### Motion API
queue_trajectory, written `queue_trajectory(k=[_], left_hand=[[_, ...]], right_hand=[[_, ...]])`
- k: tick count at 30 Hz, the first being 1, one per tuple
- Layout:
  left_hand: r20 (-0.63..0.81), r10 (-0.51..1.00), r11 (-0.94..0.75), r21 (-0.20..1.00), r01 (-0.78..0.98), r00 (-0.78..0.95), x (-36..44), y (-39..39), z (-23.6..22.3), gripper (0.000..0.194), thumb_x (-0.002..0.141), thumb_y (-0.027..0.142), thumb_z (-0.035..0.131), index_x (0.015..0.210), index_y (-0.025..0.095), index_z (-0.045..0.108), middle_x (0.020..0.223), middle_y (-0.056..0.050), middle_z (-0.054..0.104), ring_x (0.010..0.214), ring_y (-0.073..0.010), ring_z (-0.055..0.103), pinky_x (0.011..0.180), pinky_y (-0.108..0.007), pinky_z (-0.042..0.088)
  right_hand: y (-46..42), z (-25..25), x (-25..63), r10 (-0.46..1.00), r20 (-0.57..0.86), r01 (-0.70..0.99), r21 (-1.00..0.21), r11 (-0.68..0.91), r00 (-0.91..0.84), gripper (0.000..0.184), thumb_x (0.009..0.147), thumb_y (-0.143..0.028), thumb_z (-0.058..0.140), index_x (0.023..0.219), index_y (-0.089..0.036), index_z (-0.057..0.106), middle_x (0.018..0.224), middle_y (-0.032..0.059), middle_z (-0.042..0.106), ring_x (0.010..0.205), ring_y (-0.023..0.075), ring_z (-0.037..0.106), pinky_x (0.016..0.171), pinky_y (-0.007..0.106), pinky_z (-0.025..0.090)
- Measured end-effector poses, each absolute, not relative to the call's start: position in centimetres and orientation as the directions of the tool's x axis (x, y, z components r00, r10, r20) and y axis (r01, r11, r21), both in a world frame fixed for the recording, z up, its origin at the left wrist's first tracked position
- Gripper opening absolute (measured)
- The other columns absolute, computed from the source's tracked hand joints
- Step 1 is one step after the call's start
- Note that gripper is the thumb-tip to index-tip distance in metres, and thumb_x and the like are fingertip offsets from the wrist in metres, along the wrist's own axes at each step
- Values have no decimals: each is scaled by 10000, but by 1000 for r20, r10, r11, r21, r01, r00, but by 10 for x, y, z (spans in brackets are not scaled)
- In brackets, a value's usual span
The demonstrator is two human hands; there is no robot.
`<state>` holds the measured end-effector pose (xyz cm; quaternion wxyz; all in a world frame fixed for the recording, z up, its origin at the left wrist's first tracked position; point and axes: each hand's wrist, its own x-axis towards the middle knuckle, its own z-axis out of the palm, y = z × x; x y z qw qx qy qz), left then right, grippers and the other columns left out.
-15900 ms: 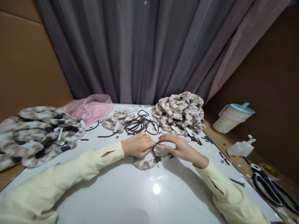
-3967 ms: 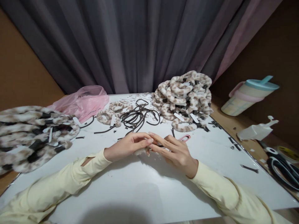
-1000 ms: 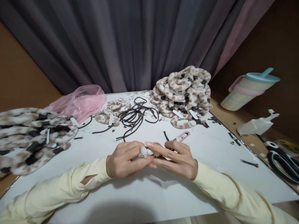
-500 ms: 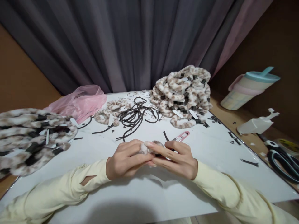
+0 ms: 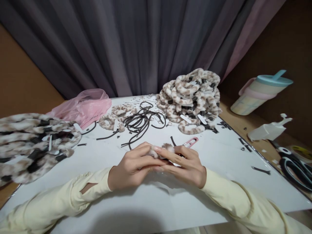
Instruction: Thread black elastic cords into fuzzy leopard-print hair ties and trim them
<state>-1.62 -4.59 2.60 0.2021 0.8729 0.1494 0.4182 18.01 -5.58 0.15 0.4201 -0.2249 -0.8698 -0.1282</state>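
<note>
The fingers of the left hand (image 5: 133, 166) and right hand (image 5: 185, 166) grip a fluffy plush piece (image 5: 168, 147), white with grey-brown patches, mostly hidden.

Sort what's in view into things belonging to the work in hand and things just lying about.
Likely part of the work:
furry piece held in the fingers
heaped furry loops
black cord
pink-handled tool

Apparently just lying about:
lidded cup
pink plastic bag
cut cord scraps
</note>
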Motion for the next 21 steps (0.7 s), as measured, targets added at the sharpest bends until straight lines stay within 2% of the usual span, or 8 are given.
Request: queue_trajectory(k=[5,11,16,21], left_hand=[[749,383,-921,355,160,541,-17,-48,23,155,836,104,533,957,119,628,742,-99,617,754,-178,560,664,-309,499],[772,339,-938,238,251,538,-18,-46,18,121,858,148,507,909,119,613,685,-84,610,704,-168,561,629,-291,501],[759,197,-958,16,285,621,-20,-41,18,186,892,157,417,863,123,597,667,-82,596,711,-175,565,593,-278,494],[736,92,-933,-173,317,671,-22,-38,20,75,847,124,501,797,134,557,650,-72,595,649,-172,559,542,-269,470]], right_hand=[[-54,2,177,293,809,514,14,858,-510,107,811,-231,638,899,-260,692,1048,10,684,675,138,434,545,245,412],[-54,2,174,307,822,510,-23,860,-479,143,825,-214,619,933,-278,688,1080,16,672,653,139,416,538,243,407],[-53,-1,173,306,821,514,-18,858,-482,112,852,-240,581,813,-242,686,1098,14,663,644,140,396,535,246,400],[-51,-4,172,310,821,507,-29,861,-479,122,874,-252,542,857,-211,656,1133,41,643,652,149,387,544,259,408]])
